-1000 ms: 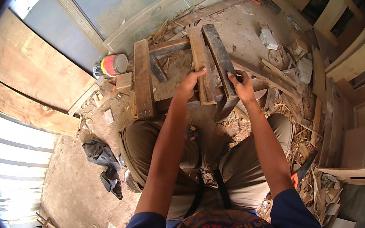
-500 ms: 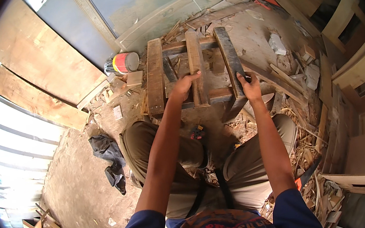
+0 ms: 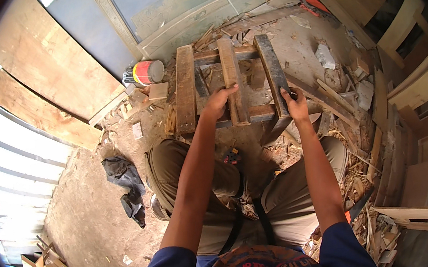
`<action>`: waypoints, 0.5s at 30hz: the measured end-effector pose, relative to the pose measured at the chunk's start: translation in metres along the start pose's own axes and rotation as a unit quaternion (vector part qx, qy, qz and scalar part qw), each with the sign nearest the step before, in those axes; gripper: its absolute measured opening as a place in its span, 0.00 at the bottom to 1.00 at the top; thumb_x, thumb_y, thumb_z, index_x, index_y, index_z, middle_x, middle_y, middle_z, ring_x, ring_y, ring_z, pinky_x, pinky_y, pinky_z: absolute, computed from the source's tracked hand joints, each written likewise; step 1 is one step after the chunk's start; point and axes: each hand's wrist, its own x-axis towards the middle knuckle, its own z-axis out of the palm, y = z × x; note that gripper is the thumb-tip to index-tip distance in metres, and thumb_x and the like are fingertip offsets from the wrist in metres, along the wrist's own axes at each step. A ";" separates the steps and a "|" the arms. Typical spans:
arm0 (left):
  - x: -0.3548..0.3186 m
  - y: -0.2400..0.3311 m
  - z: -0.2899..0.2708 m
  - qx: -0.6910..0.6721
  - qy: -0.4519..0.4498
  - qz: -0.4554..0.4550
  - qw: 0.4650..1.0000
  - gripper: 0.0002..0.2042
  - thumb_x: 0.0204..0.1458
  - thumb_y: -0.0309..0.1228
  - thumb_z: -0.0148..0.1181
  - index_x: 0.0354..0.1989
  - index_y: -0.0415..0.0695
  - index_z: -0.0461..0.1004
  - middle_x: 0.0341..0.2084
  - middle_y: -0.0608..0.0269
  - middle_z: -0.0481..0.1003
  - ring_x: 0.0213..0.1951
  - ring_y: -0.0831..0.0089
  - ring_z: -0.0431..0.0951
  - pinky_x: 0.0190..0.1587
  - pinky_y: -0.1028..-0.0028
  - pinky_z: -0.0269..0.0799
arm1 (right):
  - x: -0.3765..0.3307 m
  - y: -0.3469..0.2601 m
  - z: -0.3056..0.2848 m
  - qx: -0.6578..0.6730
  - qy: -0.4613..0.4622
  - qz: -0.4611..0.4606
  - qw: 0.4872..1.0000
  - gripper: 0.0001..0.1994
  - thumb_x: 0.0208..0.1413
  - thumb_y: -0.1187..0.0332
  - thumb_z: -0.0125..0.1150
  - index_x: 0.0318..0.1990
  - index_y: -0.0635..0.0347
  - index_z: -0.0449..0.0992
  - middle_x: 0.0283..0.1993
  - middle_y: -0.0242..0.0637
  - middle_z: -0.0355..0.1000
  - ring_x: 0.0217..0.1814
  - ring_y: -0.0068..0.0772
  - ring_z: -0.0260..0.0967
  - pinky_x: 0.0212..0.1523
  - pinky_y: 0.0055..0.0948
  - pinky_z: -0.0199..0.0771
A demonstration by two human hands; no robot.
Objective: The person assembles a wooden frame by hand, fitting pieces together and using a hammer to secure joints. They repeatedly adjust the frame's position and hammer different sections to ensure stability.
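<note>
In front of my knees stands a rough wooden frame, like a low slatted stool, with three dark, worn slats over crosspieces and legs below. My left hand is closed on the middle slat, its thumb lying across the top. At the right slat, my right hand grips the outer edge near its close end; some of its fingers are hidden. Gaps separate the slats, and the ground shows through them. The left slat is touched by neither hand.
A bucket lies on its side beyond the left slat. Dark cloth is on the dirt floor to my left. Wood scraps and shavings litter the right side, beside wooden furniture pieces. Plywood sheets lean at the far left.
The wooden frame has shifted very slightly to the right and toward me, both hands moving with it. Their grips look the same.
</note>
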 end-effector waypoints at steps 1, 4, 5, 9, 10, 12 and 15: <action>-0.001 -0.001 0.003 -0.003 0.010 0.001 1.000 0.54 0.51 0.57 0.65 0.73 0.34 0.41 0.73 0.41 0.43 0.73 0.49 0.45 0.72 0.52 0.43 | 0.000 0.002 -0.002 0.000 -0.001 0.000 1.000 0.32 0.53 0.48 0.69 0.50 0.72 0.74 0.41 0.49 0.78 0.42 0.35 0.76 0.46 0.33 0.73; 0.001 0.001 -0.006 -0.029 0.040 0.012 0.999 0.55 0.51 0.60 0.63 0.73 0.34 0.40 0.73 0.41 0.43 0.73 0.49 0.45 0.72 0.51 0.44 | 0.002 -0.003 0.005 0.006 -0.009 -0.002 1.000 0.32 0.53 0.48 0.69 0.51 0.72 0.74 0.41 0.49 0.78 0.42 0.35 0.75 0.46 0.33 0.73; 0.000 0.002 -0.004 -0.025 0.045 0.011 0.999 0.55 0.51 0.61 0.62 0.73 0.34 0.40 0.73 0.41 0.44 0.73 0.49 0.45 0.72 0.51 0.44 | 0.001 -0.004 0.005 -0.002 -0.007 0.000 1.000 0.32 0.53 0.48 0.69 0.51 0.72 0.74 0.41 0.49 0.78 0.42 0.35 0.75 0.46 0.33 0.73; -0.017 0.012 0.012 0.031 0.067 0.001 0.997 0.54 0.52 0.62 0.61 0.73 0.33 0.43 0.72 0.40 0.46 0.73 0.48 0.48 0.72 0.50 0.47 | -0.001 -0.005 0.000 -0.013 -0.007 0.015 1.000 0.32 0.53 0.48 0.68 0.51 0.73 0.73 0.42 0.50 0.78 0.43 0.36 0.75 0.47 0.33 0.73; -0.021 0.016 0.016 0.038 0.077 0.000 0.996 0.53 0.52 0.61 0.61 0.73 0.33 0.43 0.72 0.39 0.47 0.72 0.48 0.49 0.71 0.50 0.48 | 0.000 -0.005 -0.001 -0.007 -0.007 0.013 1.000 0.32 0.53 0.48 0.68 0.51 0.73 0.73 0.42 0.50 0.78 0.43 0.36 0.75 0.47 0.33 0.73; -0.029 0.020 0.021 0.053 0.101 0.004 0.993 0.52 0.52 0.61 0.61 0.72 0.32 0.45 0.71 0.39 0.50 0.71 0.47 0.52 0.70 0.51 0.50 | 0.000 -0.003 0.000 0.006 -0.010 0.008 1.000 0.33 0.53 0.48 0.68 0.52 0.73 0.73 0.42 0.50 0.78 0.43 0.37 0.75 0.47 0.33 0.73; -0.037 0.024 0.026 0.070 0.128 0.016 0.989 0.50 0.53 0.60 0.61 0.71 0.31 0.49 0.69 0.38 0.54 0.70 0.48 0.55 0.69 0.54 0.53 | 0.001 0.000 0.001 0.000 -0.006 0.006 1.000 0.32 0.53 0.49 0.69 0.51 0.73 0.73 0.41 0.49 0.78 0.43 0.36 0.75 0.47 0.33 0.73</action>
